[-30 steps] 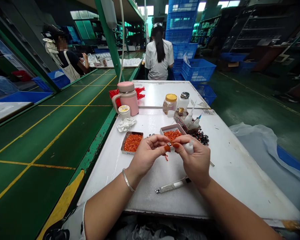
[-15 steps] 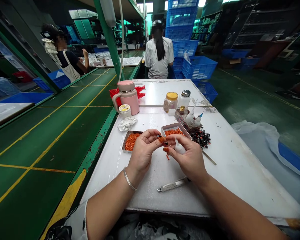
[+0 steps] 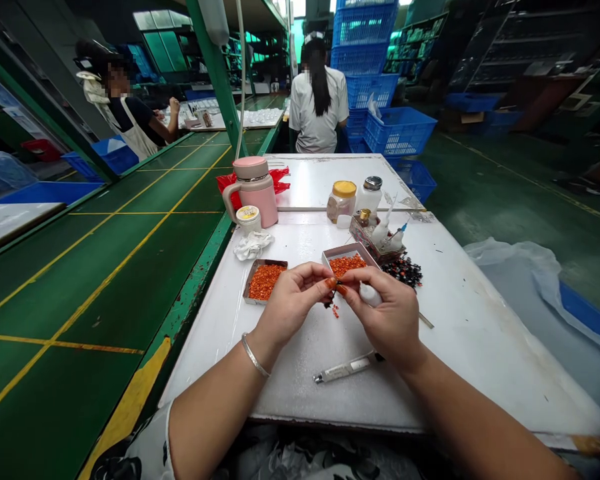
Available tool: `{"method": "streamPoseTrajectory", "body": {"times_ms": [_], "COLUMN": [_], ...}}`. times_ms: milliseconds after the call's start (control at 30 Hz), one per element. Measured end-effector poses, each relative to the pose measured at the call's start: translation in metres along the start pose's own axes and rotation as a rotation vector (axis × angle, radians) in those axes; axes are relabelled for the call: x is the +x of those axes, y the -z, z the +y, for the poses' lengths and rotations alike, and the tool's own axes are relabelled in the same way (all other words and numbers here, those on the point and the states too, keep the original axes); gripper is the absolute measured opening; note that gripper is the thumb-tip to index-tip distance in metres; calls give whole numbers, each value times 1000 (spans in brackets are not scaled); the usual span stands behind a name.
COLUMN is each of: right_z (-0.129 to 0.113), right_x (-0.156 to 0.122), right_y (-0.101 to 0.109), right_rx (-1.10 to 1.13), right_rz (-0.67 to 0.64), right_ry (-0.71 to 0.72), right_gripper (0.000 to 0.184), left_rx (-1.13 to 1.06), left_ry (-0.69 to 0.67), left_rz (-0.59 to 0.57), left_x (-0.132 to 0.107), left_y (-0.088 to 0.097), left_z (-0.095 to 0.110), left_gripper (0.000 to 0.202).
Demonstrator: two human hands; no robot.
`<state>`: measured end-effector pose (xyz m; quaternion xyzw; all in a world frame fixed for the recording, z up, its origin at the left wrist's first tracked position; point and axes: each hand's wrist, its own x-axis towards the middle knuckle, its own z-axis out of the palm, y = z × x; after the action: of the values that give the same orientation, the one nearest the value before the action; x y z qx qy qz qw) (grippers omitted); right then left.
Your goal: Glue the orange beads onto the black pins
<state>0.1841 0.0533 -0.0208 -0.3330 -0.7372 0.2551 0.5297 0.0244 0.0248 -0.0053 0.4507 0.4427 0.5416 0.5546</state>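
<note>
Over the middle of the table, my left hand is closed, thumb and fingers pinching a small dark piece. My right hand meets it there, thumb and forefinger at the same piece. A small white squeeze bottle is tucked in my right hand, mostly covered by the fingers. The dark piece is too small and too hidden to name. A few loose orange bits lie on the table just below. Two shallow boxes of orange bits, the left one and the right one, sit beyond my hands.
A pile of dark pieces lies right of the boxes, near a small tray of bottles. A metal-tipped tube lies in front. A pink mug, jars and crumpled tissue stand farther back. Two people sit beyond.
My fingertips have come together around the dark piece, which sits lower. My right hand has turned slightly, and the white bottle in it has tipped, its nozzle no longer showing.
</note>
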Motion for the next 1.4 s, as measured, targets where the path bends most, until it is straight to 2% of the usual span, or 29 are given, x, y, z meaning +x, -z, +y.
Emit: {"method": "streamPoseTrajectory", "body": {"times_ms": [167, 400, 533, 733, 867, 1000, 1133, 1200, 1300, 1400], "right_z": [4, 4, 3, 9, 12, 11, 14, 16, 19, 19], "right_x": [1, 4, 7, 8, 9, 10, 11, 12, 13, 16], "right_y": [1, 4, 8, 20, 24, 25, 25, 26, 29, 34], "right_rx": [24, -6, 1, 13, -21, -3, 223, 278, 186, 106], "right_rz": [-38, -43, -47, -11, -16, -27, -109, -157, -173, -191], "right_ry": [69, 74, 47, -94, -94, -112, -295, -341, -311, -292], "right_gripper": [24, 10, 5, 9, 10, 11, 32, 43, 51, 48], "left_rx": [57, 37, -8, -98, -123, -68, 53, 133, 269, 350], "left_ry": [76, 81, 113, 172, 182, 155, 80, 39, -20, -61], "left_rz": [-75, -89, -65, -60, -21, 8, 20, 25, 18, 7], "left_x": [2, 4, 4, 4, 4, 4, 3, 4, 4, 4], "left_y": [6, 7, 7, 10, 12, 12, 11, 11, 10, 11], "left_z": [-2, -2, -1, -1, 0, 1, 2, 2, 2, 4], "left_gripper": [28, 27, 26, 22, 24, 24, 22, 22, 23, 24]}}
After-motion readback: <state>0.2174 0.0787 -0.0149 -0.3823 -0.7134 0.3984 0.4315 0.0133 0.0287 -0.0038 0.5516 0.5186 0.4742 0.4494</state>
